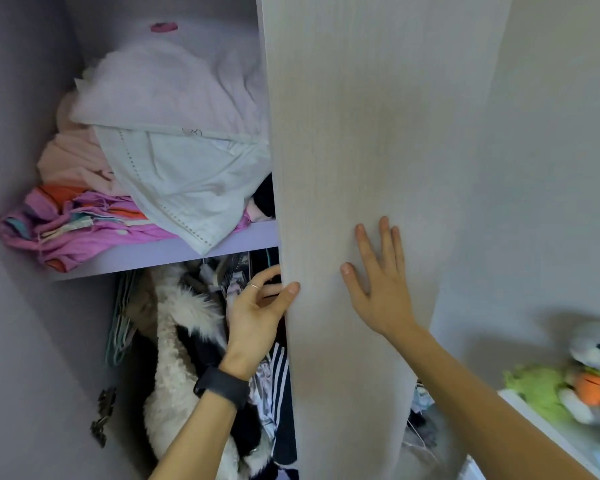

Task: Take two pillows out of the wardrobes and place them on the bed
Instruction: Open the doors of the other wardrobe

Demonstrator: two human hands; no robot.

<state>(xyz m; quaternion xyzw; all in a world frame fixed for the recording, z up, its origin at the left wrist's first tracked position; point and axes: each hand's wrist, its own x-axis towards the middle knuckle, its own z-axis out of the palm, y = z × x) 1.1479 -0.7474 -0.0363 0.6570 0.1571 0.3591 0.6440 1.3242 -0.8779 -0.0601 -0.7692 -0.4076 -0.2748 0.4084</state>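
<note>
A pale wood-grain wardrobe door stands in front of me. My left hand is curled around its left edge, thumb on the front face and fingers behind. My right hand lies flat on the door's front, fingers spread. Left of the door the wardrobe is open. On its lilac shelf lies a heap of linen: a pale pink pillow-like bundle on top, a white pillowcase hanging over the shelf edge, and pink patterned cloth beneath. The bed is not in view.
Below the shelf hang clothes, among them a white fluffy coat and a dark striped garment. Door hinges sit on the left wall. At the right, soft toys sit on a white surface against a grey wall.
</note>
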